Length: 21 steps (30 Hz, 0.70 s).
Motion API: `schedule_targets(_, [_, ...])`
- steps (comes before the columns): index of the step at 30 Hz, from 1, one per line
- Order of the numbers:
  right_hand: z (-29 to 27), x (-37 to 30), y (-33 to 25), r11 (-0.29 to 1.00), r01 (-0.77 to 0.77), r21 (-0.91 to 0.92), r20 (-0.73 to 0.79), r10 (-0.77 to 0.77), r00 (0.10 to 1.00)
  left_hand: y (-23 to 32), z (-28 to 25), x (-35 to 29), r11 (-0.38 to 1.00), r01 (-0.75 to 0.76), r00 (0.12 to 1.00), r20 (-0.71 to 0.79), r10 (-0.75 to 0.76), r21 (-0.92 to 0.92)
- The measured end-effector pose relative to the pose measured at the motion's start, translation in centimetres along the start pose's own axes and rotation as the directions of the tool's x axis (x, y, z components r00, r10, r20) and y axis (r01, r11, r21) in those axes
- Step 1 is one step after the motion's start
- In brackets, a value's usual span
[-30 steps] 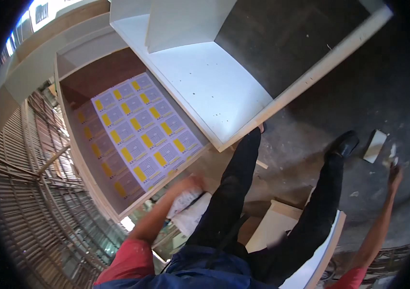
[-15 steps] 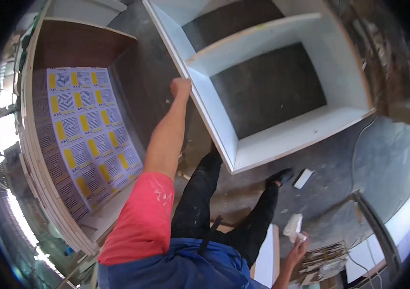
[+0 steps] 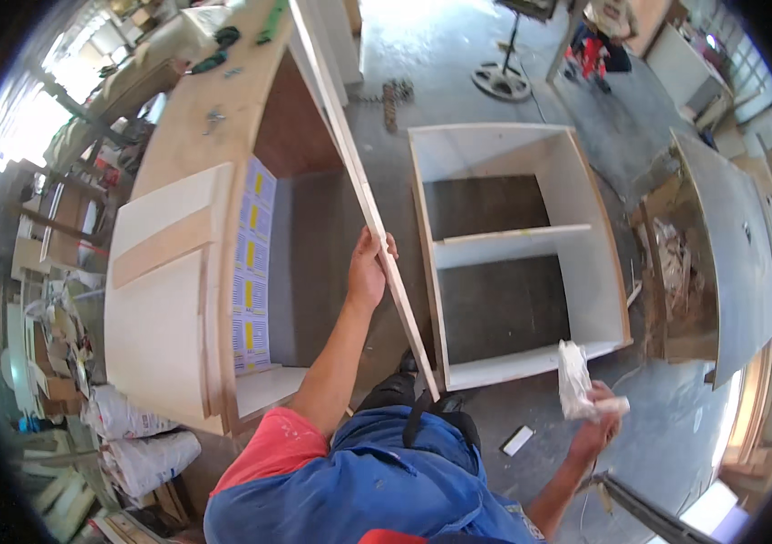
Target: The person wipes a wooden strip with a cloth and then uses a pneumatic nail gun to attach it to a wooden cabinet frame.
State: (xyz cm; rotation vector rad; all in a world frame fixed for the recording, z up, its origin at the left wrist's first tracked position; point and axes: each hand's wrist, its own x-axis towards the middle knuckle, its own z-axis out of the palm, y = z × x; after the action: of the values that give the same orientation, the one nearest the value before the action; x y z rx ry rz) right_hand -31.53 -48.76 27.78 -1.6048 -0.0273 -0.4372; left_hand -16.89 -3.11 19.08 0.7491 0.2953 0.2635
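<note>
Slat [image 3: 358, 174] beside cabinet [image 3: 591, 249] with shelf [image 3: 513, 235] inside

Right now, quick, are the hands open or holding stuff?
Left hand: closed, holding a long pale strip.
Right hand: closed, holding a crumpled white bundle.

Glares white at upper left and gleams off the floor [image 3: 431, 41] at top centre. Bends strongly and softens toward the blackened edges.

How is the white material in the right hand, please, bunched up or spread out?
Bunched up: the right hand grips the white material in an uneven, crumpled clump.
</note>
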Motion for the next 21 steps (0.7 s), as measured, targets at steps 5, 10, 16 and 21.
schedule_targets(5, [4.7,1.3,3.5,0.957,-0.169,0.233,-0.097,0.196,0.976,6.8,3.8,-3.8,0.954,-0.298,0.953,0.057,0.296,0.029])
schedule_targets(10, [5.6,-0.9,4.8,0.950,-0.245,0.192,0.147,0.219,0.965,13.9,6.6,-10.8,0.882,-0.463,0.886,0.068,0.458,0.092])
schedule_targets(16, [6.4,-2.5,3.3,0.891,-0.401,0.212,0.464,0.269,0.844,16.9,6.9,-17.2,0.710,-0.692,0.721,0.103,0.685,0.130])
schedule_targets(21, [8.9,-0.6,-0.9,0.939,-0.322,0.117,0.727,0.140,0.673,12.3,8.1,-17.7,0.713,-0.485,0.872,0.223,0.435,0.507])
